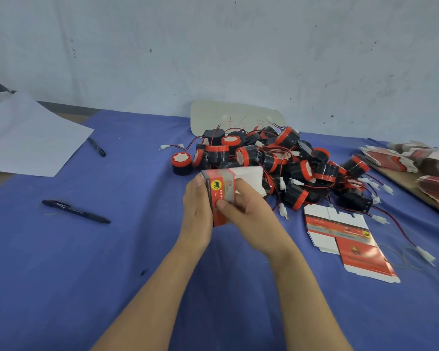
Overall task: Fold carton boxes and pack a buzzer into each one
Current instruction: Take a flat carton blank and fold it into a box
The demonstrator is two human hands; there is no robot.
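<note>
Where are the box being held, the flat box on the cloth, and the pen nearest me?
Held box (222, 190), head view, on its red front panel.
Flat box (352, 243), head view, on the middle of its printed side.
Nearest pen (75, 211), head view, on the middle of its barrel.

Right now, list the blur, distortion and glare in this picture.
Head view: wide-angle bend bows the far edge of the blue cloth; the flat carton and white connector are smeared; the folded carton in the left hand and right hand is soft, print unreadable; light even, shadows faint, no glare.
</note>
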